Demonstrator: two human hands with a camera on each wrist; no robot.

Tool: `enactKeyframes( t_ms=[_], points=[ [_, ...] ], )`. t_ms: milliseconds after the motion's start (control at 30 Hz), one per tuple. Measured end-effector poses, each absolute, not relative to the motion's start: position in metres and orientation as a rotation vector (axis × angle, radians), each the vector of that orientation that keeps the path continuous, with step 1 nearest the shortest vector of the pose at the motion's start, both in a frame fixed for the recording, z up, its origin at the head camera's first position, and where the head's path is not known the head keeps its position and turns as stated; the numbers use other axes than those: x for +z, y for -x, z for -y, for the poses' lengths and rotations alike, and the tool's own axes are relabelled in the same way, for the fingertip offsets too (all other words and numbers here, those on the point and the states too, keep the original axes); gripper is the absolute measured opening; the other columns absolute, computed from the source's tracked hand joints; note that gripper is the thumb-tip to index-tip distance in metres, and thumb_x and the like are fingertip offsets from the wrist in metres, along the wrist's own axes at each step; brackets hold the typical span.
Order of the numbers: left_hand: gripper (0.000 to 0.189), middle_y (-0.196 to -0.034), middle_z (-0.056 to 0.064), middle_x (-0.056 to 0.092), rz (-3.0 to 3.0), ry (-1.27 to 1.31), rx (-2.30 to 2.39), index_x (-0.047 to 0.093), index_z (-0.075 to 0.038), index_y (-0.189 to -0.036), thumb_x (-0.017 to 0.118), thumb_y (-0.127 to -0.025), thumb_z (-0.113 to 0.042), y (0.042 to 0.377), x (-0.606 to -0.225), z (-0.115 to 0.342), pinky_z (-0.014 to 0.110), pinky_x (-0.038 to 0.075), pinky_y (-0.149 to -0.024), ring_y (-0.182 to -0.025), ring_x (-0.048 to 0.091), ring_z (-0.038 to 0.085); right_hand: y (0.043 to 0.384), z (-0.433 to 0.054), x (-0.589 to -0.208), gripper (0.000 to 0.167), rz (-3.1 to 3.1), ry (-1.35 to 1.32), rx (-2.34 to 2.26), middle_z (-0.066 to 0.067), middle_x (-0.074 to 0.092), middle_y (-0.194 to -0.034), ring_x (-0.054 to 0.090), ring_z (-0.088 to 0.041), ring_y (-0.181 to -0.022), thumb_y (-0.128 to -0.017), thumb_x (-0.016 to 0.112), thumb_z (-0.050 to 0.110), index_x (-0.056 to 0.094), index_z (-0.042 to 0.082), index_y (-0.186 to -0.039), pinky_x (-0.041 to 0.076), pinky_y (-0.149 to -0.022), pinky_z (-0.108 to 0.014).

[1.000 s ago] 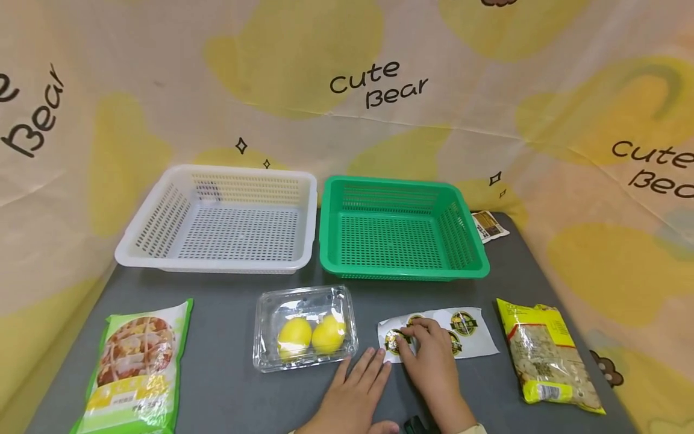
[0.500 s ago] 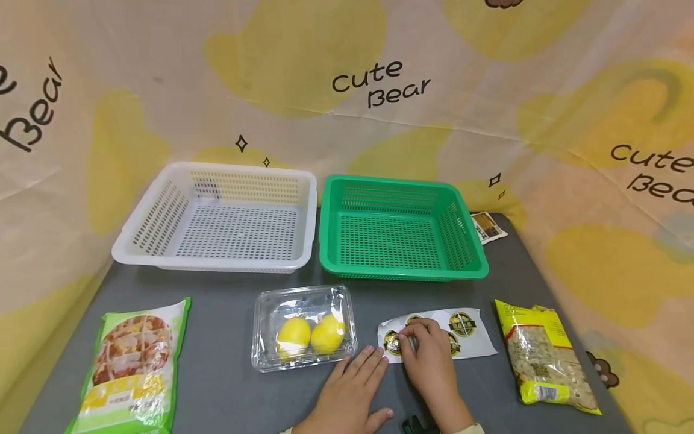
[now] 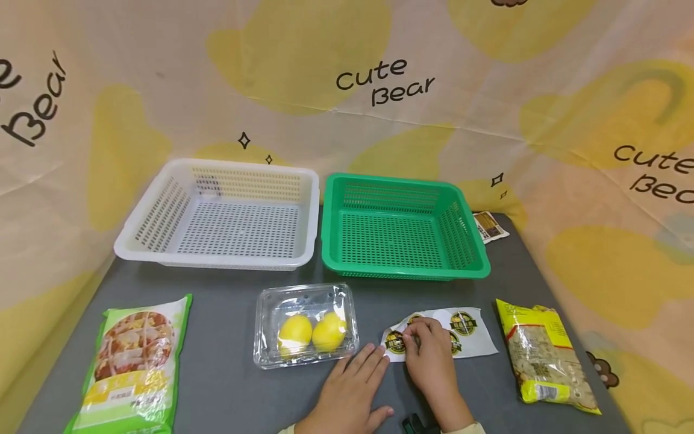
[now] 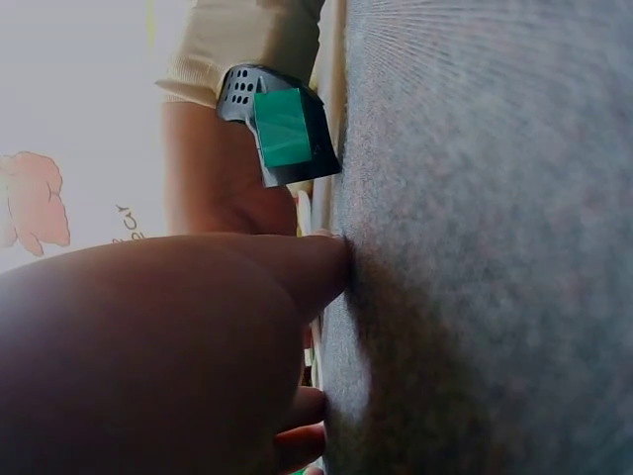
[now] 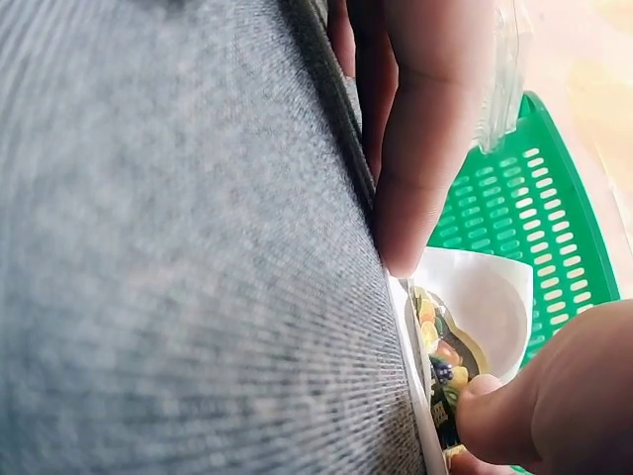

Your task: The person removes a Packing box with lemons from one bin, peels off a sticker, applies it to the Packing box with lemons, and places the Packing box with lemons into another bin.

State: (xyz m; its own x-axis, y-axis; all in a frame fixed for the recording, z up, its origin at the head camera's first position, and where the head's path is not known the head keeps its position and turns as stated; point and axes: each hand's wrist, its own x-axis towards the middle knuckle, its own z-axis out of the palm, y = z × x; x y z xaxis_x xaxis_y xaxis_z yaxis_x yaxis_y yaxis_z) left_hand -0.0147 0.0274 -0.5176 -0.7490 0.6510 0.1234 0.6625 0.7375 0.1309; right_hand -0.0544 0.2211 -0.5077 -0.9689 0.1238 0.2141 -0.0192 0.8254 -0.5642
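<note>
A white sticker sheet (image 3: 477, 342) with round black-and-gold stickers lies on the grey table. My right hand (image 3: 432, 364) is over the sheet, its thumb and forefinger pinching the edge of the left round sticker (image 3: 394, 342). Fruit print shows on that sticker in the right wrist view, with the right thumb (image 5: 495, 411) against it and the white sheet curling up behind. My left hand (image 3: 349, 392) rests flat, fingers straight, fingertips at the sheet's lower left corner. Just beyond them is a clear plastic box (image 3: 271, 313) with two yellow fruits (image 3: 329, 331).
Behind stand a white basket (image 3: 217, 261) and a green basket (image 3: 403, 269). A green-and-white food bag (image 3: 135, 355) lies at left, a yellow bag (image 3: 547, 355) at right. A small packet (image 3: 490, 227) sits beside the green basket. A printed cloth (image 3: 293, 60) surrounds the table.
The right thumb and forefinger have drawn together at the left sticker's edge. The sheet's left end has bent and shifted slightly. The left hand stays nearly still.
</note>
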Motion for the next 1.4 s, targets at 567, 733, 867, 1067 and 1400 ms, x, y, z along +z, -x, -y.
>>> enactKeyframes(
  t_ms=[567,733,867,1067,1400],
  points=[
    [0.079,-0.164,-0.004,0.045,2.915,1.086,-0.231,0.053,-0.019,-0.156,0.059,-0.097,-0.071,0.015,-0.514,-0.028,0.045,0.038,-0.116,-0.153,0.036,0.016,0.053,-0.223,-0.503,0.018,2.726,0.109,0.978,-0.017,0.069,-0.120,0.058,-0.043,-0.112,-0.091,0.071,-0.005,0.064,0.010,-0.084,0.040,-0.094,-0.055],
    [0.078,-0.163,-0.003,0.047,2.898,1.087,-0.221,0.055,-0.018,-0.155,0.060,-0.097,-0.070,0.015,-0.514,-0.028,0.045,0.039,-0.116,-0.152,0.038,0.017,0.055,-0.228,-0.499,0.012,2.734,0.153,1.015,-0.015,0.071,-0.105,0.062,-0.037,-0.097,-0.097,0.066,-0.004,0.060,0.006,-0.092,0.045,-0.084,-0.051],
    [0.078,-0.164,-0.003,0.046,2.918,1.091,-0.229,0.054,-0.018,-0.155,0.059,-0.098,-0.070,0.015,-0.514,-0.028,0.045,0.039,-0.116,-0.152,0.038,0.017,0.056,-0.235,-0.490,0.004,2.777,0.295,1.154,-0.017,0.070,-0.105,0.062,-0.031,-0.091,-0.106,0.058,0.005,0.056,0.005,-0.103,0.046,-0.076,-0.046],
    [0.079,-0.165,-0.003,0.044,2.963,1.098,-0.257,0.053,-0.018,-0.156,0.059,-0.098,-0.070,0.016,-0.513,-0.030,0.047,0.039,-0.116,-0.154,0.035,0.017,0.057,-0.233,-0.483,0.005,2.754,0.219,1.193,-0.018,0.069,-0.113,0.064,-0.029,-0.098,-0.105,0.061,0.004,0.061,0.004,-0.099,0.050,-0.084,-0.044],
    [0.030,-0.127,0.001,0.069,2.463,0.805,-0.963,0.077,-0.011,-0.126,0.074,-0.098,-0.023,0.020,-0.482,-0.023,0.033,0.060,-0.081,-0.103,0.071,0.016,0.062,-0.205,-0.455,0.007,2.695,0.145,1.378,-0.004,0.067,-0.098,0.064,-0.018,-0.088,-0.108,0.063,0.018,0.064,0.011,-0.106,0.050,-0.074,-0.035]
  ],
)
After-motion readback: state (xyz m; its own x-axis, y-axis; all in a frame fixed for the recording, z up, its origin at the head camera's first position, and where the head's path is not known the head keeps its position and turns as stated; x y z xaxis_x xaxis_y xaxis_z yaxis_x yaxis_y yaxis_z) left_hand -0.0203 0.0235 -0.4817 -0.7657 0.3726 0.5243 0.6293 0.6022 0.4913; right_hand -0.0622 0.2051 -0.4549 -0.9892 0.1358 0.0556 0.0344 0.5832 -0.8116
